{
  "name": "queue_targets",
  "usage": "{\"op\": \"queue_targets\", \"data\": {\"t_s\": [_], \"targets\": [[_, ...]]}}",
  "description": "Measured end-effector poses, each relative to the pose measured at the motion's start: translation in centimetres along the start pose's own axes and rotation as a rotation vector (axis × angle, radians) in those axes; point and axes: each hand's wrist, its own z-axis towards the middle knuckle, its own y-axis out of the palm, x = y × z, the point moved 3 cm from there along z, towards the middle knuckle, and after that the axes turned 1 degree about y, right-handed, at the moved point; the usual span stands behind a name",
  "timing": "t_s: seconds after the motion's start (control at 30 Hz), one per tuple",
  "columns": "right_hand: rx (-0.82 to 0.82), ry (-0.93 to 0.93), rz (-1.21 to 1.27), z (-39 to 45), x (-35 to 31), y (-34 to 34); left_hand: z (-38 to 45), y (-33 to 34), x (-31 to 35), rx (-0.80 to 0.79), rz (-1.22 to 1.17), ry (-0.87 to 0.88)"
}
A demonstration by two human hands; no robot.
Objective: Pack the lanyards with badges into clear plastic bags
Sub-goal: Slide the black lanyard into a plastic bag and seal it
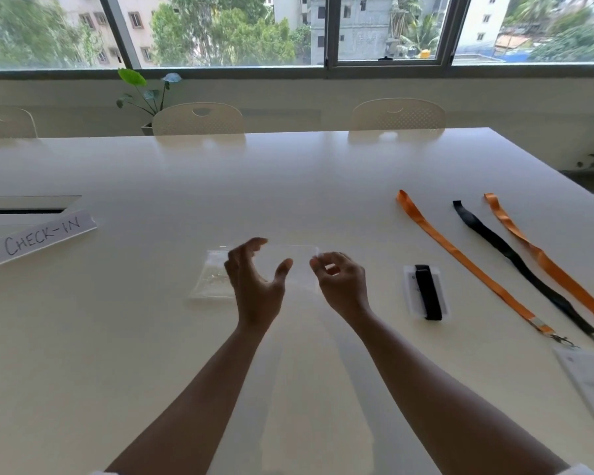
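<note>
Both hands raised over the table [288, 186], a clear bag [290, 265] between them.

The right hand [342, 286] pinches the bag's right edge with curled fingers; the left hand [254, 286] is spread, fingers apart, beside its left end, contact unclear. More bags [211, 279] lie just beyond the left hand. Right of the right hand: a packed black lanyard [426, 292], then two orange lanyards [460, 258] and a black one [515, 260], with a badge [590, 378].
</note>
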Motion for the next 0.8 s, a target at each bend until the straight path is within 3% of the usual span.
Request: {"op": "queue_targets", "data": {"t_s": [0.17, 0.3, 0.43, 0.8], "targets": [[-0.022, 0.275, 0.23, -1.3, 2.9, -2.2, -4.0, 3.9, 2.4, -0.15, -0.105, -0.048], [-0.025, 0.302, 0.262, -2.2, 4.5, -3.7, -6.4, 6.6, 2.9, -0.344, -0.152, -0.112], [-0.075, 0.301, 0.271, -2.5, 4.8, -4.6, -6.9, 7.1, 3.0, -0.439, -0.193, -0.176], [-0.127, 0.264, 0.389, -3.1, 5.1, -5.4, -7.1, 7.2, 2.4, -0.392, -0.075, -0.204]]}}
